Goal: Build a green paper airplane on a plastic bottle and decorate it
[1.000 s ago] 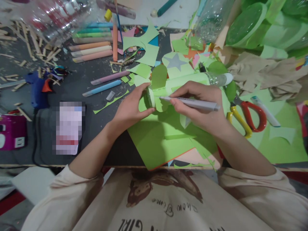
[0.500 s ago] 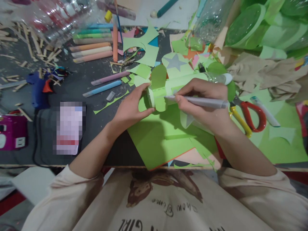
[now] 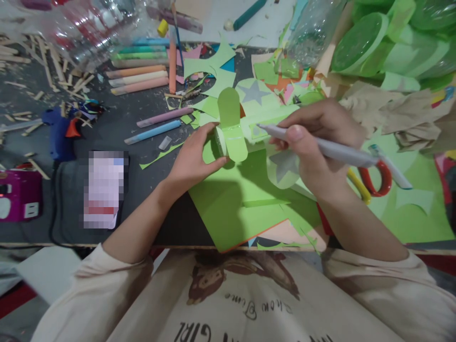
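A plane-like model (image 3: 267,115), a bottle wrapped in light green paper, lies on its side in the middle. A rounded green paper strip (image 3: 229,105) crosses its left end. Grey stars mark its upper wing (image 3: 265,86) and lower wing (image 3: 272,176). My left hand (image 3: 192,154) grips the model's left end between thumb and fingers. My right hand (image 3: 318,156) holds a grey marker (image 3: 338,150), its tip at a small green panel (image 3: 261,131) with a grey mark on the model's side. My right hand hides the model's right end.
Green paper sheets (image 3: 217,209) lie under the model. Scissors (image 3: 386,179) and another marker (image 3: 395,173) are at right. A glue gun (image 3: 59,133), phone (image 3: 103,190) and several markers (image 3: 140,81) lie left. Plastic bottles (image 3: 313,35) and brown paper (image 3: 384,111) sit farther back.
My right hand has raised the marker, and its tip has shifted right and up from the cross strip to the side panel. The model has rolled or tilted slightly in my left hand.
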`<state>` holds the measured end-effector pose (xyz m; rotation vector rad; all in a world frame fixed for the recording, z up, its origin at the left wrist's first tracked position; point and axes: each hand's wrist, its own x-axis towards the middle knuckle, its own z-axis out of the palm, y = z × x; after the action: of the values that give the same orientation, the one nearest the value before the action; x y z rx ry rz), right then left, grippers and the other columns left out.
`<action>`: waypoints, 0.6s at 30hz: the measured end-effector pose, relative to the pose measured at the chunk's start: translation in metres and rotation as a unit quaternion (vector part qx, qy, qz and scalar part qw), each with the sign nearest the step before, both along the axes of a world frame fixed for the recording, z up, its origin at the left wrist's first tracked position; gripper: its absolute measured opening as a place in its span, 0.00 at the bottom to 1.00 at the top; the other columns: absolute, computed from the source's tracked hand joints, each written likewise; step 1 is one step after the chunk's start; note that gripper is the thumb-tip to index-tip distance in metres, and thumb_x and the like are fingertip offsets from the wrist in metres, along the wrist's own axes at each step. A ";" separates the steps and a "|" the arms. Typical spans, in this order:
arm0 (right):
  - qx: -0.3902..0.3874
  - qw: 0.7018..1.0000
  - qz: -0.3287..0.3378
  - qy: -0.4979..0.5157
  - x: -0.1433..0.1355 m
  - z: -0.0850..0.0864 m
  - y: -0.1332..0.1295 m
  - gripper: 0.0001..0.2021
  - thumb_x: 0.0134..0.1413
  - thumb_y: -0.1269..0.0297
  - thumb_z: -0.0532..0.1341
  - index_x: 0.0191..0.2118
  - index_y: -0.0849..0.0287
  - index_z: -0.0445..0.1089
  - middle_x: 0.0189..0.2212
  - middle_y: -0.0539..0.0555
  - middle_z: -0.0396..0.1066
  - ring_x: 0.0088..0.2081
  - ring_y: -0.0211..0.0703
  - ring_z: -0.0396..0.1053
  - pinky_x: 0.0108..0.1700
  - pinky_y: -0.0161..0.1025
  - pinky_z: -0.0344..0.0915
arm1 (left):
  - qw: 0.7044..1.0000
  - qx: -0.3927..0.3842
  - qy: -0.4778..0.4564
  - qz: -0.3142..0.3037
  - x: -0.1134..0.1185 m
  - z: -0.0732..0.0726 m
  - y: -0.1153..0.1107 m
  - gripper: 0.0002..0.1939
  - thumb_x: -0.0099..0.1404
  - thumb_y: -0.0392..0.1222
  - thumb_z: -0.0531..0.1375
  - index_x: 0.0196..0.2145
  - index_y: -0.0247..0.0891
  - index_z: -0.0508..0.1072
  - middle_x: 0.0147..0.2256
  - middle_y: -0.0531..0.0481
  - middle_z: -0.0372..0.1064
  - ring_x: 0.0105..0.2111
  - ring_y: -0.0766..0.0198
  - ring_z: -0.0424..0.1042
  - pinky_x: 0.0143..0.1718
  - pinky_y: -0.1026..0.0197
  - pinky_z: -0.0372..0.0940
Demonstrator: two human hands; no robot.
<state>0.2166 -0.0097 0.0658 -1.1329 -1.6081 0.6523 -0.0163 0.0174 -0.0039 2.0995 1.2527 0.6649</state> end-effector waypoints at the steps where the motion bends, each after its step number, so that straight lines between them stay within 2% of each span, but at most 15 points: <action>1: -0.023 0.999 0.021 0.011 -0.002 -0.003 0.001 0.06 0.61 0.57 0.63 0.34 0.49 0.72 0.26 0.48 0.72 0.24 0.40 0.69 0.25 0.42 0.66 | 1.000 -0.003 -0.003 0.002 0.000 0.000 0.000 0.35 0.63 0.55 0.62 0.62 0.41 0.58 0.60 0.40 0.66 0.58 0.47 0.69 0.59 0.49 0.65; 5: -0.056 0.995 0.079 0.018 -0.007 -0.013 0.003 0.04 0.60 0.58 0.64 0.36 0.51 0.71 0.28 0.48 0.74 0.26 0.38 0.71 0.26 0.38 0.68 | 1.000 -0.010 -0.015 0.001 0.000 0.000 0.000 0.34 0.64 0.57 0.62 0.62 0.42 0.58 0.61 0.41 0.64 0.58 0.48 0.69 0.59 0.49 0.65; 8: -0.050 0.996 0.070 -0.006 -0.007 -0.017 0.003 0.08 0.61 0.55 0.63 0.34 0.52 0.71 0.27 0.49 0.74 0.26 0.38 0.70 0.26 0.37 0.67 | 1.000 -0.013 -0.024 0.000 0.000 0.000 0.000 0.34 0.64 0.59 0.61 0.62 0.43 0.58 0.61 0.40 0.64 0.58 0.48 0.69 0.59 0.49 0.65; 14: -0.036 0.996 0.075 -0.013 -0.008 -0.018 0.002 0.08 0.61 0.57 0.62 0.33 0.53 0.70 0.25 0.47 0.72 0.24 0.36 0.67 0.25 0.36 0.64 | 0.999 -0.020 -0.034 -0.002 0.000 -0.002 0.001 0.35 0.63 0.62 0.62 0.61 0.44 0.58 0.60 0.41 0.65 0.56 0.47 0.70 0.58 0.48 0.66; 18: -0.037 0.996 0.071 -0.043 -0.008 -0.018 0.002 0.10 0.63 0.55 0.60 0.33 0.52 0.70 0.26 0.48 0.74 0.24 0.37 0.68 0.27 0.37 0.65 | 0.999 -0.017 -0.036 -0.001 0.000 -0.003 0.001 0.37 0.63 0.64 0.61 0.62 0.45 0.58 0.59 0.41 0.66 0.56 0.47 0.70 0.57 0.48 0.67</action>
<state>0.2088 -0.0073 0.0478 -1.1201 -1.7617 0.7707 -0.0168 0.0188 -0.0074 2.0309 1.2138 0.7066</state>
